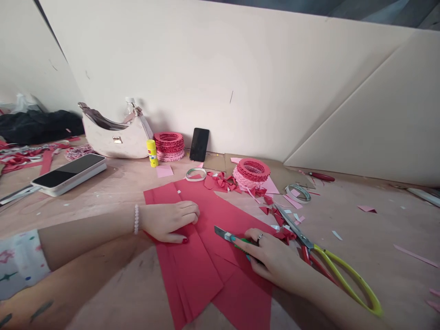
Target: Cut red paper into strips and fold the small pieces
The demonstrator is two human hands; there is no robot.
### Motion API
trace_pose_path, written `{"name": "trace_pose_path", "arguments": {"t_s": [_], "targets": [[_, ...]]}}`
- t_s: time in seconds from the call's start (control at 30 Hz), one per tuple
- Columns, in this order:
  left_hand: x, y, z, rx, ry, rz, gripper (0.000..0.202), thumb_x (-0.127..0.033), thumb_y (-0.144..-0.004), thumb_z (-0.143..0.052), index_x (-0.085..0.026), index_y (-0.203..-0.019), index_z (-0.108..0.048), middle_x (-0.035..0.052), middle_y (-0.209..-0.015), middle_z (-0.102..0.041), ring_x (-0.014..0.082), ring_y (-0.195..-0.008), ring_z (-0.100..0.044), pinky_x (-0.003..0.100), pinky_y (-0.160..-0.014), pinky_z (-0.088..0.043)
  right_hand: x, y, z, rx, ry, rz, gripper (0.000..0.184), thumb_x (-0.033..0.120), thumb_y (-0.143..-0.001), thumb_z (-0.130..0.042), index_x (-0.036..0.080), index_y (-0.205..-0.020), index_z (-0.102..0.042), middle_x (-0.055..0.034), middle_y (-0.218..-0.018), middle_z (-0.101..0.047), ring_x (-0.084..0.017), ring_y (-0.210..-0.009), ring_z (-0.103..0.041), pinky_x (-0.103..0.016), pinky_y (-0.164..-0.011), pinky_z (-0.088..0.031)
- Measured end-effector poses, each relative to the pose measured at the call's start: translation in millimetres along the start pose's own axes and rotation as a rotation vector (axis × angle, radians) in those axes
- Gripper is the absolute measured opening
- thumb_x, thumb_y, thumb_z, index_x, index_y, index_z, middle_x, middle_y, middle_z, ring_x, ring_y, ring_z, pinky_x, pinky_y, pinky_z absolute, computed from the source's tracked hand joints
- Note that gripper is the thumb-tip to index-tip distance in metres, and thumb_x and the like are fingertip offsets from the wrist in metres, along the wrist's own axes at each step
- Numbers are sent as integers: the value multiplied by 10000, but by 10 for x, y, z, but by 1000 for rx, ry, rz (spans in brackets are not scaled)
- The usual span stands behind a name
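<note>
A large sheet of red paper (209, 256), folded in layers, lies flat on the table in front of me. My left hand (170, 221), with a pearl bracelet at the wrist, presses down on the paper's left part with fingers curled together. My right hand (273, 256) grips a green utility knife (228, 237), its blade end resting on the red paper and pointing left toward my other hand. Yellow-handled scissors (330, 261) lie just right of my right hand.
Stacks of red and pink paper rings (252, 172) (169, 145), paper scraps, tape rolls (298, 192) (195, 174), a yellow glue stick (151, 152), a phone (199, 144) leaning on the wall, a white handbag (115, 135), a white device (70, 173) at left.
</note>
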State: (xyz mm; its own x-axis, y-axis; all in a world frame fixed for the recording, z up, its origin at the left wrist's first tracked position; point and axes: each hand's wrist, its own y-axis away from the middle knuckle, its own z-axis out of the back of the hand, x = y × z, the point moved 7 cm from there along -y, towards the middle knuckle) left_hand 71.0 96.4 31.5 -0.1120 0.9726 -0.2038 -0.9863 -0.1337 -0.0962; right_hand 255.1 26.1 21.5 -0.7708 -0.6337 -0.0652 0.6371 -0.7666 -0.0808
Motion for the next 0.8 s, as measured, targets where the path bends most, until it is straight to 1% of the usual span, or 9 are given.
{"name": "trace_pose_path", "arguments": {"t_s": [0.1, 0.2, 0.3, 0.4, 0.47, 0.53, 0.6, 0.73, 0.8], "targets": [[-30, -5, -59, 15, -63, -23, 180, -278, -815, -490, -153, -937, -449, 135, -981, -522, 240, -863, -468, 372, -797, -384, -9, 3, -17, 5, -12, 2, 516, 79, -751, -446, 265, -1231, -477, -53, -973, -541, -147, -780, -527, -212, -568, -327], [-63, -70, -60, 60, -207, -93, 206, -255, -804, -474, -152, -982, -460, 130, -952, -534, 240, -802, -466, 389, -760, -359, -2, -2, -13, -2, -8, 6, 521, 77, -746, -449, 264, -1231, -474, -53, -978, -539, -155, -799, -525, -220, -595, -337], [-19, -194, -11, 79, -290, -146, 292, -249, -780, -483, -147, -1054, -470, 141, -986, -541, 260, -858, -479, 407, -800, -342, 16, -5, 7, -8, 10, 0, 506, 80, -742, -447, 262, -1211, -491, -55, -973, -543, -166, -813, -529, -224, -595, -337], [41, -311, 42, 49, -306, -137, 318, -217, -796, -452, -145, -1105, -474, 155, -1110, -521, 277, -991, -467, 431, -908, -303, 28, 8, 24, -15, 35, -9, 510, 81, -735, -448, 262, -1211, -491, -60, -977, -543, -168, -805, -532, -223, -575, -326], [40, -343, 68, 10, -274, -92, 330, -186, -813, -420, -145, -1136, -475, 156, -1193, -491, 278, -1081, -436, 428, -968, -276, 15, 24, 20, -7, 52, -21, 517, 79, -731, -447, 261, -1213, -490, -63, -979, -542, -167, -800, -531, -220, -565, -322], [-8, -327, 64, -9, -193, -50, 331, -171, -828, -406, -139, -1148, -483, 151, -1225, -483, 266, -1129, -420, 401, -996, -281, -12, 38, 12, 4, 60, -30, 509, 78, -732, -444, 253, -1207, -497, -66, -971, -541, -162, -786, -528, -223, -570, -329], [-92, -279, 27, 3, -66, -40, 361, -227, -835, -452, -137, -1183, -477, 145, -1258, -476, 256, -1167, -413, 371, -1017, -292, -45, 39, 19, 9, 51, -31, 494, 79, -741, -436, 239, -1203, -505, -69, -958, -541, -156, -767, -524, -234, -594, -350], [-188, -179, -97, 67, 124, -17, 719, -444, -758, -601, -119, -1345, -343, 161, -1399, -338, 294, -1285, -305, 396, -1069, -241, -96, 5, 115, -4, 10, -33, 488, 66, -751, -414, 216, -1203, -520, -75, -920, -542, -168, -760, -521, -267, -638, -387], [-171, -156, -146, 81, 156, 12, 741, -451, -770, -595, -119, -1370, -316, 158, -1421, -299, 296, -1312, -260, 408, -1082, -212, -104, -6, 187, 4, -20, -31, 494, 67, -757, -409, 224, -1213, -517, -74, -911, -541, -167, -751, -521, -267, -631, -393]]}}
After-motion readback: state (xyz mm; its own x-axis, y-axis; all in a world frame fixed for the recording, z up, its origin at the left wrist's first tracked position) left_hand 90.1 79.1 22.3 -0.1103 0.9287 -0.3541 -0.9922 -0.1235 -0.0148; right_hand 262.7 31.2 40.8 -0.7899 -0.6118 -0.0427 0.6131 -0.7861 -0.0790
